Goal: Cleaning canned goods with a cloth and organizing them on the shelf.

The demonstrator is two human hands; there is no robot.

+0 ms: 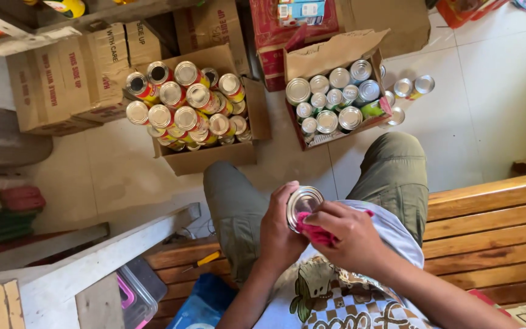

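Note:
My left hand (278,231) grips a tin can (302,202) from the side, its shiny lid facing up, above my lap. My right hand (351,234) presses a pink cloth (315,231) against the can's lower rim. I sit on a wooden bench (488,225) with my knees in olive trousers below the hands. On the floor ahead, an open cardboard box (208,155) holds several cans with red and yellow labels. A second open box (336,55) holds several cans with silver lids.
Three loose cans (412,88) stand on the white tile floor right of the second box. Stacked cardboard cartons (62,85) sit at the left. A wooden plank (92,259), a clear plastic container (138,292) and a yellow-handled tool (205,260) lie at lower left.

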